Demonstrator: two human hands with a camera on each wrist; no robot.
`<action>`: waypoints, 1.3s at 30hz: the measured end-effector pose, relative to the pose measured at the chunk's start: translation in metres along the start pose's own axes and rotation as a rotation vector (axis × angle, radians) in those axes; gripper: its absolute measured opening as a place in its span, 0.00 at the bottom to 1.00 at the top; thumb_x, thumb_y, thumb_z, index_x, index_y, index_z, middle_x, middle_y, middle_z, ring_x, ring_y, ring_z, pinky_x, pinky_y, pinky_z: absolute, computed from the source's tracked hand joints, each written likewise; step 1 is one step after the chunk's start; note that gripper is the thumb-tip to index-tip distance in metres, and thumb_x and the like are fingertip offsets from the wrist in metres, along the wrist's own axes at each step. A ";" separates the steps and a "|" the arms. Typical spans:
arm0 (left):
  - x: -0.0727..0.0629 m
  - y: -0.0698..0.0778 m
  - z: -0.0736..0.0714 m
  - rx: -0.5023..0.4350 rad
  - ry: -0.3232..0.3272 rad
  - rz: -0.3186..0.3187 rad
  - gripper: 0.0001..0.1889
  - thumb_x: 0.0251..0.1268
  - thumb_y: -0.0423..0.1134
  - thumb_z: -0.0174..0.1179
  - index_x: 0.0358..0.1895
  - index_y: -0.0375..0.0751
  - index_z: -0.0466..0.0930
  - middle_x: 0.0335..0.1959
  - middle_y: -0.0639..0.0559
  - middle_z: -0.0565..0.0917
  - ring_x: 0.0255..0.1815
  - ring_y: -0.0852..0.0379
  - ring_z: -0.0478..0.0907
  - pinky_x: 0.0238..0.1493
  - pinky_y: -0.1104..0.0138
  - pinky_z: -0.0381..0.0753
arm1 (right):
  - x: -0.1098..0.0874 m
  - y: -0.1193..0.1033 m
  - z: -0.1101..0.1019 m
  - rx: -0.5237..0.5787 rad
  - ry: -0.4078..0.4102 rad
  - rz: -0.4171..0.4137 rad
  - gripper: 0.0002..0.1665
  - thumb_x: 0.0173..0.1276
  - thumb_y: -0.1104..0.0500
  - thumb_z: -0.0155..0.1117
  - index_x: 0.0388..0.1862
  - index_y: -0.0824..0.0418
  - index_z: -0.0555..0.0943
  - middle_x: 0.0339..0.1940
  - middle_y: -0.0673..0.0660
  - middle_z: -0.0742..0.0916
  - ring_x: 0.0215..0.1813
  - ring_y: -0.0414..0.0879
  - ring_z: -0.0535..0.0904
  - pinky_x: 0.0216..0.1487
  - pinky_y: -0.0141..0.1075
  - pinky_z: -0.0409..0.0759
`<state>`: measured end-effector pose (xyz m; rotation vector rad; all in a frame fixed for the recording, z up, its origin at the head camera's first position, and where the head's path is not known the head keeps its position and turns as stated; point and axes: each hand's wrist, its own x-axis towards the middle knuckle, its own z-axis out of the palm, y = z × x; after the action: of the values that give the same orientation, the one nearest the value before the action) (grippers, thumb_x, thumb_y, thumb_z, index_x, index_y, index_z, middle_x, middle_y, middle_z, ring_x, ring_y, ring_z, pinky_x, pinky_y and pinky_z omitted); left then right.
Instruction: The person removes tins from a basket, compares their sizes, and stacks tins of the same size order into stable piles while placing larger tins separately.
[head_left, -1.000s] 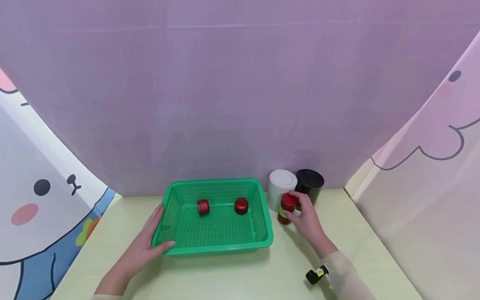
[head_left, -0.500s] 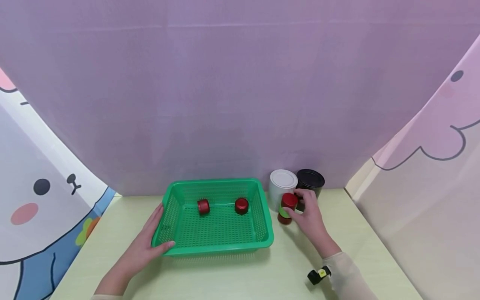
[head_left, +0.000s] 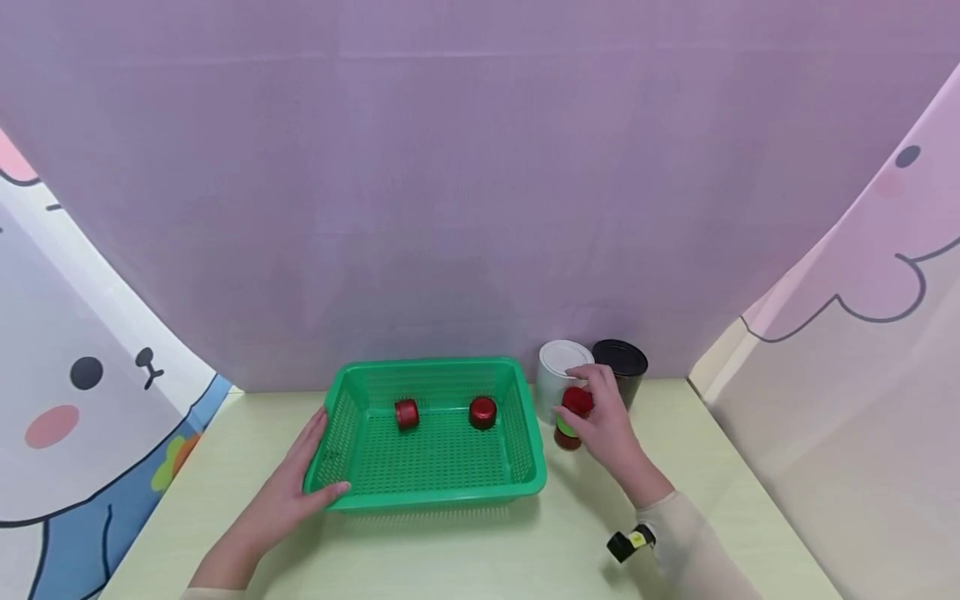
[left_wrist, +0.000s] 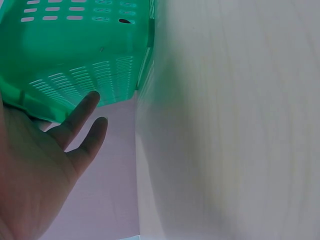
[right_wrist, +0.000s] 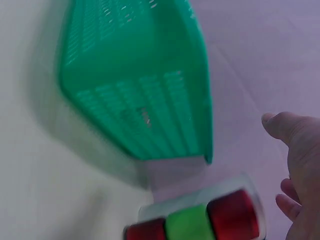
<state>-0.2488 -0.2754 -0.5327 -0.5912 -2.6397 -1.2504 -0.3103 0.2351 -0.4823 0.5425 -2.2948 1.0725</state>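
My left hand [head_left: 281, 504] grips the near-left corner of the green basket [head_left: 435, 502], thumb over the rim and fingers along the outer wall. Seen from the left wrist, two fingertips [left_wrist: 90, 97] are stretched out beside the slotted wall. A small cylinder [head_left: 566, 428], red at both ends with a green band, stands right of the basket. My right hand [head_left: 613, 433] is spread over its top; the right wrist view shows thumb and fingers apart from it. Inside the basket are two short red cylinders, one tipped on its side [head_left: 407, 414] and one upright [head_left: 483, 412].
Behind the banded cylinder stand a white can [head_left: 558, 360] and a black can [head_left: 622, 357], close together near the purple curtain [head_left: 450, 208]. The pale table [head_left: 450, 558] ends at that curtain. Printed cloth [head_left: 862, 375] hangs on both sides.
My right hand has loosened from the banded cylinder; thumb and fingers have spread and moved slightly up and left over it. The left hand, basket and red cylinders look unmoved.
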 end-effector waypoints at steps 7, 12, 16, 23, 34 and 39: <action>0.000 -0.001 0.000 0.007 -0.001 -0.007 0.59 0.71 0.43 0.77 0.93 0.46 0.42 0.94 0.42 0.44 0.90 0.26 0.43 0.72 0.82 0.42 | 0.024 -0.031 0.009 0.036 -0.146 -0.072 0.32 0.66 0.65 0.85 0.66 0.63 0.80 0.63 0.63 0.79 0.64 0.55 0.78 0.62 0.57 0.82; 0.000 0.000 -0.001 0.018 -0.003 -0.016 0.59 0.71 0.43 0.77 0.93 0.46 0.42 0.93 0.41 0.45 0.90 0.26 0.44 0.78 0.72 0.45 | 0.039 -0.053 0.021 0.107 -0.305 -0.067 0.30 0.73 0.58 0.82 0.69 0.57 0.79 0.65 0.59 0.79 0.62 0.51 0.79 0.64 0.54 0.84; 0.000 0.001 -0.002 0.016 -0.011 -0.029 0.59 0.71 0.44 0.77 0.93 0.44 0.42 0.94 0.43 0.44 0.90 0.26 0.43 0.83 0.46 0.51 | 0.050 -0.071 0.032 0.140 -0.434 -0.037 0.29 0.76 0.54 0.80 0.71 0.54 0.79 0.68 0.56 0.78 0.66 0.51 0.77 0.67 0.55 0.82; 0.001 0.004 -0.004 0.023 -0.023 -0.033 0.60 0.71 0.45 0.77 0.93 0.42 0.41 0.94 0.44 0.42 0.90 0.25 0.43 0.75 0.24 0.56 | 0.070 -0.092 0.054 0.121 -0.567 -0.062 0.27 0.78 0.52 0.77 0.70 0.55 0.80 0.68 0.53 0.79 0.66 0.50 0.78 0.67 0.51 0.82; 0.002 0.010 -0.005 0.088 -0.032 -0.034 0.60 0.71 0.50 0.77 0.93 0.41 0.42 0.94 0.42 0.44 0.89 0.24 0.47 0.74 0.24 0.61 | 0.098 -0.089 0.101 0.166 -0.651 -0.092 0.25 0.77 0.49 0.78 0.66 0.56 0.82 0.64 0.53 0.82 0.69 0.54 0.79 0.71 0.54 0.80; 0.001 0.009 -0.005 0.093 -0.030 -0.034 0.60 0.71 0.49 0.77 0.93 0.42 0.42 0.94 0.45 0.43 0.89 0.25 0.47 0.74 0.24 0.61 | 0.108 -0.086 0.118 0.185 -0.667 -0.118 0.25 0.77 0.50 0.79 0.65 0.57 0.83 0.63 0.53 0.83 0.69 0.59 0.80 0.72 0.57 0.78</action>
<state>-0.2465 -0.2735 -0.5229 -0.5575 -2.7261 -1.1289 -0.3804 0.0767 -0.4287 1.2505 -2.6750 1.1757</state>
